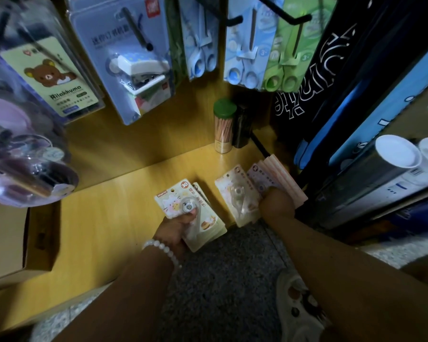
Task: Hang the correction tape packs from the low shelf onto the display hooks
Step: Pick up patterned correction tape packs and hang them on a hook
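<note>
My left hand (pixel 176 229), a white bead bracelet on its wrist, grips a small stack of yellow correction tape packs (pixel 183 201) just above the low wooden shelf (pixel 104 218). To its right my right hand (pixel 276 202) holds a fanned bundle of pink packs (pixel 267 175) at the shelf's right end. One pale pack (pixel 239 199) with a clear dispenser lies against that hand. Black display hooks (pixel 293 21) jut out overhead, loaded with other goods.
Packs of staplers (pixel 136 60), scissors (pixel 252 45) and tape hang above the shelf. A green-capped tube of pencils (pixel 224 127) and a dark tube stand at the back. A cardboard box (pixel 13 240) sits at the left. Rolled goods and bags crowd the right. My shoe (pixel 297 304) is on the floor.
</note>
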Tool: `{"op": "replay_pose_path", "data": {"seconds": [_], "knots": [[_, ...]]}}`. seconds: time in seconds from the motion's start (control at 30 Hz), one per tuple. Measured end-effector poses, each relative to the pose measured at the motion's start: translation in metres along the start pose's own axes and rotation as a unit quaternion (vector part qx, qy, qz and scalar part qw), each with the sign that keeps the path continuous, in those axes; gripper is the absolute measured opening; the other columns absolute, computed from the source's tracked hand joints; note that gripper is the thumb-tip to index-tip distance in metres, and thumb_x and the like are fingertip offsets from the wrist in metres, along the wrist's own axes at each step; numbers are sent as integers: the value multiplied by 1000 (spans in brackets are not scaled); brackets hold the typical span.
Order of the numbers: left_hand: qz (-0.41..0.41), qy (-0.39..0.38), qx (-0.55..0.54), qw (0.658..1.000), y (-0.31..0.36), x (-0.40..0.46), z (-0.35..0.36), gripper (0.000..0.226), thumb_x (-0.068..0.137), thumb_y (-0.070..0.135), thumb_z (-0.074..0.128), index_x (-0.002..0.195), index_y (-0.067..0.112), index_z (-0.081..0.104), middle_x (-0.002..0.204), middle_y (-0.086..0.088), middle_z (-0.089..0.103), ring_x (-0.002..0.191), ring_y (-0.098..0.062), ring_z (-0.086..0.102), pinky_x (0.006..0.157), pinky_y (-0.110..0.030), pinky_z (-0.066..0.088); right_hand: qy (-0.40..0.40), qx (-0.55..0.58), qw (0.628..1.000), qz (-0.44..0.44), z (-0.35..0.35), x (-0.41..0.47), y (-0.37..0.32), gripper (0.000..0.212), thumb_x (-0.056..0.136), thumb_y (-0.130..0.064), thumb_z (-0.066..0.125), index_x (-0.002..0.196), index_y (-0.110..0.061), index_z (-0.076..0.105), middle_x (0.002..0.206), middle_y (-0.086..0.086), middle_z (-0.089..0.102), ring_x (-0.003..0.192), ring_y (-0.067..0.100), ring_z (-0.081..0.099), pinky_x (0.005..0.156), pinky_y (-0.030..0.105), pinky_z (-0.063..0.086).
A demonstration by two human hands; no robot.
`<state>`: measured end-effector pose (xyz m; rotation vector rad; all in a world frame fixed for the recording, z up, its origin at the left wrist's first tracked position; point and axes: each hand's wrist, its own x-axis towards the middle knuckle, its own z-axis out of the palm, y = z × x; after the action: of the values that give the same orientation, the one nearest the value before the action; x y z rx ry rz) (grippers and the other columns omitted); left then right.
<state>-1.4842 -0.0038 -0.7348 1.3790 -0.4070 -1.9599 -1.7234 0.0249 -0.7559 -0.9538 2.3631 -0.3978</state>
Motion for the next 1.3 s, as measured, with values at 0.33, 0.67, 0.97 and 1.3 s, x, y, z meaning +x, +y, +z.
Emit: {"op": "replay_pose_path", "data": {"seconds": [0.33, 0.67, 0.97, 1.3], "knots": [[-38, -23, -100, 994, 11, -10, -4, 64, 82, 58, 56, 133, 18, 56, 127, -14, 65, 118, -36, 60, 103, -62, 41, -199, 387, 900, -22, -13, -27, -49, 12, 88, 0, 62, 100, -2, 63, 83, 8, 61, 56, 13, 59, 45, 18, 50], [-7, -142, -81, 986, 20, -29, 24, 31, 92, 29, 53, 116, 12, 63, 100, -14, 75, 88, -30, 73, 85, -50, 52, -226, 322, 911, -126, -17, -46, -58, 10, 86, -11, 69, 78, -6, 67, 45, -10, 57, 40, -3, 51, 43, 11, 40], [-30, -135, -89, 986, 14, -21, 17, 32, 82, 16, 58, 113, 13, 64, 102, -13, 74, 100, -34, 66, 93, -54, 48, 142, -72, 984, -76, -25, -5, 9, 56, 82, -47, 64, 122, -9, 56, 120, 18, 52, 114, 35, 47, 90, 41, 42], [-44, -141, -65, 987, 9, -19, 11, 37, 81, 18, 57, 117, 12, 63, 105, -14, 74, 92, -33, 72, 81, -50, 57, 181, -275, 941, -82, -3, 17, 19, 63, 61, -47, 79, 102, -4, 59, 103, 22, 55, 95, 36, 53, 81, 42, 42]]}}
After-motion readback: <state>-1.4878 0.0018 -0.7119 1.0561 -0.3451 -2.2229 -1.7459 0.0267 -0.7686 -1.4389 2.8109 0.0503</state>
